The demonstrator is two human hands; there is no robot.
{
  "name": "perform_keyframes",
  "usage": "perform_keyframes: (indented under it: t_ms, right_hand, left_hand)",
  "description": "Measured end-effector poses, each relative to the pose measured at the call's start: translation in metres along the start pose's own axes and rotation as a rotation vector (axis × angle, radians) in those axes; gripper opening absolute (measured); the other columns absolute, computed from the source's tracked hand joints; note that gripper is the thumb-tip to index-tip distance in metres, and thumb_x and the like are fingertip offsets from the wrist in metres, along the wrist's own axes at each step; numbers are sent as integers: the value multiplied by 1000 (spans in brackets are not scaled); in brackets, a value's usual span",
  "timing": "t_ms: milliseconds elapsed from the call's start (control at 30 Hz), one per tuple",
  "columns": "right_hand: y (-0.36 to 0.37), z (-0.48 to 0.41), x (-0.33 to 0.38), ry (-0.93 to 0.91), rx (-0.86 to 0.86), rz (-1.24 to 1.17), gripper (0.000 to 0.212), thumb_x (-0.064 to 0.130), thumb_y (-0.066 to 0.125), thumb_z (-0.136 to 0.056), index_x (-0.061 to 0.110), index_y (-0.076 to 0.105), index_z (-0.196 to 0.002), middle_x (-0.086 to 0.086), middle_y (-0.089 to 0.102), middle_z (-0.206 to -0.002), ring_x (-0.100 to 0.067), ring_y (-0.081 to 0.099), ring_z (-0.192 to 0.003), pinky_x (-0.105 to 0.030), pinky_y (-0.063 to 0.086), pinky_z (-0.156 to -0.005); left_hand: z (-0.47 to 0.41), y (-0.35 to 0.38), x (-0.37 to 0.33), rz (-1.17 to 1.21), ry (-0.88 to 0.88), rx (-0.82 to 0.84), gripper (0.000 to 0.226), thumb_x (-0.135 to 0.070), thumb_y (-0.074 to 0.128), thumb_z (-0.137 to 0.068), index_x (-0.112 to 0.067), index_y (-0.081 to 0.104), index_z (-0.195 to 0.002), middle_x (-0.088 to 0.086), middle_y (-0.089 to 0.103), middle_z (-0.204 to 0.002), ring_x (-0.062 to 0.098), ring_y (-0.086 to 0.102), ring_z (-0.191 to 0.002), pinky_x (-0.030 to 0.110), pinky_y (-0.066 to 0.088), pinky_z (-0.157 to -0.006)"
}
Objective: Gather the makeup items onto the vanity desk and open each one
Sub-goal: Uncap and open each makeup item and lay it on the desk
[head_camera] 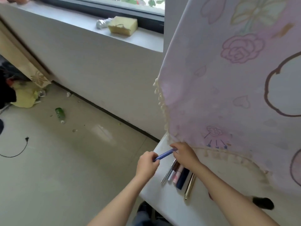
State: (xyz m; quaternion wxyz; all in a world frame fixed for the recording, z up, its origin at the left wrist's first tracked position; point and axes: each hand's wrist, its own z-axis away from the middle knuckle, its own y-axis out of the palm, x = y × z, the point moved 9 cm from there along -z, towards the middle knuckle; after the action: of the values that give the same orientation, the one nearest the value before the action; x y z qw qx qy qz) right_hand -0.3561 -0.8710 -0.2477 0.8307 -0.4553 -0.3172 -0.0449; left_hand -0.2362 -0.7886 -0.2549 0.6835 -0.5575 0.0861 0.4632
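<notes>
Smooth, glossy blue plastic tube (164, 154); matt printed cloth (236, 79) with tassels; shiny metal pen (189, 186); smooth white surface (203, 209); glossy tiled floor (65, 160).

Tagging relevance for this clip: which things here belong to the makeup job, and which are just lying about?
Job: blue tube held by left hand and right hand; row of makeup items; vanity desk.
Lying about: green bottle, black cable, yellow sponge, foil wad.

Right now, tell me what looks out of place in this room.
A green bottle lies on its side on the floor, with bits of litter by the wall and a loose black cable. On the windowsill, a torn yellow sponge sits beside crumpled foil.
</notes>
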Motion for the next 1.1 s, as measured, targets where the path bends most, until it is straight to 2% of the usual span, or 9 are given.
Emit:
perform_keyframes:
  t_ms: [100, 233, 367, 467, 600, 733, 900, 1000, 1100]
  right_hand:
    - [-33, 16, 17, -34, -64, -149, 29, 5, 54, -88, 5, 62, -115, -11, 63, -113, -15, 58, -98, 0, 37, -72]
    - [-81, 44, 55, -136, -108, -339, 18, 7, 64, -83, 13, 70, -98, 6, 66, -79, 6, 57, -66, -4, 41, -62]
    - [-113, 73, 92, -186, -198, -595, 23, 5, 64, -82, 27, 68, -78, 8, 65, -60, -1, 57, -55, -16, 46, -58]
    - [-119, 87, 111, -190, -298, -871, 21, 1, 62, -83, 17, 71, -74, 4, 64, -54, -7, 55, -49, -16, 46, -51]
    - [-99, 96, 127, -144, -295, -1100, 15, 9, 62, -84, 6, 71, -74, -5, 63, -55, -13, 54, -45, -19, 41, -45]
    - [-101, 96, 124, -74, -329, -943, 26, 19, 55, -90, 6, 67, -70, 2, 62, -52, -9, 55, -46, -17, 38, -46]
    - [-158, 105, 123, -113, -546, -733, 21, 26, 53, -91, 19, 61, -72, 3, 60, -61, -8, 54, -52, -15, 41, -51]
    - [-174, 100, 143, -181, -460, -697, 15, 27, 57, -88, 15, 62, -81, -1, 58, -57, -5, 52, -40, -17, 40, -45]
    - [-176, 96, 154, -194, -421, -589, 16, 18, 61, -86, 9, 61, -73, -3, 57, -52, -6, 48, -36, -15, 39, -39]
  left_hand:
    - [1, -43, -16, 302, 62, 15, 12, -3, 62, -80, -10, 70, -85, -6, 57, -67, 0, 50, -57, 8, 35, -52]
    - [7, -106, -46, 667, 154, 83, 26, 9, 64, -78, -17, 68, -73, -12, 66, -55, -5, 58, -53, 9, 46, -59]
    - [18, -141, -62, 1084, 164, 100, 29, 13, 65, -74, -14, 71, -79, -2, 68, -61, 10, 63, -57, 17, 55, -62]
    - [29, -141, -86, 1318, 191, 183, 22, 8, 56, -82, -7, 65, -94, 3, 69, -74, 10, 67, -66, 17, 56, -65]
    - [48, -122, -116, 1248, 275, 287, 18, -12, 66, -68, -4, 70, -84, 9, 70, -83, 18, 64, -69, 24, 54, -64]
    - [48, -132, -124, 1097, 323, 238, 8, -13, 73, -74, -8, 71, -79, 6, 71, -72, 16, 64, -65, 24, 52, -66]
    - [45, -175, -127, 578, 512, -94, 15, -5, 68, -79, -19, 73, -78, -10, 64, -60, -1, 54, -59, 8, 40, -58]
    - [49, -189, -133, 214, 673, -252, 12, -14, 73, -76, -18, 76, -87, -10, 52, -63, 4, 47, -57, 20, 41, -60]
    - [56, -195, -137, 71, 744, -314, 17, -17, 75, -74, -18, 75, -91, -14, 48, -64, 11, 48, -62, 33, 47, -63]
